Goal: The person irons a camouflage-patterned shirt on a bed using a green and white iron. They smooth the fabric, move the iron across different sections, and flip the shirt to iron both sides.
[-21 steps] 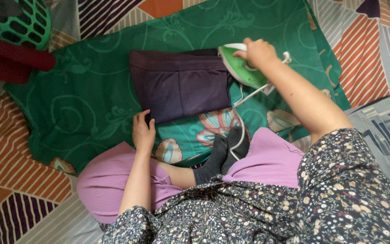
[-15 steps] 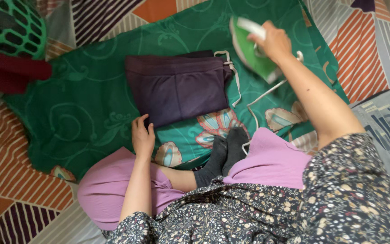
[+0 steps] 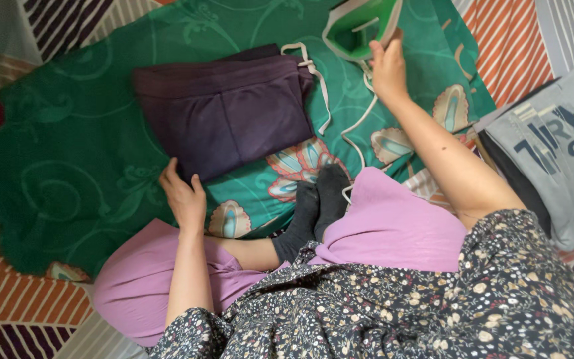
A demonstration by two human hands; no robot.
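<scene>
Folded dark purple garment (image 3: 224,113) lying flat on a green patterned cloth (image 3: 68,166), taken here as the landmark. At the garment's near left corner, left hand (image 3: 182,196) resting with fingers loosely spread, fingertips touching the fabric edge, pinching nothing. At the garment's far right corner, a white drawstring (image 3: 313,80) trailing off onto the green cloth. Beyond that same corner, further right and toward the top, a green and white iron (image 3: 360,26) standing tipped up on its end on the cloth, well apart from the garment. Right hand (image 3: 388,66) placed at the iron's near side, fingers touching its white handle; whether closed around it, cannot tell from this angle. White cord (image 3: 357,126) running from the iron down past the garment's right edge toward the lap. Nearer than the garment, two feet in dark grey socks (image 3: 313,209) lying on the cloth, between lilac trouser legs (image 3: 393,226). Far right of the garment, off the green cloth, a folded grey printed top (image 3: 553,146) lying on a striped cover (image 3: 519,46).
</scene>
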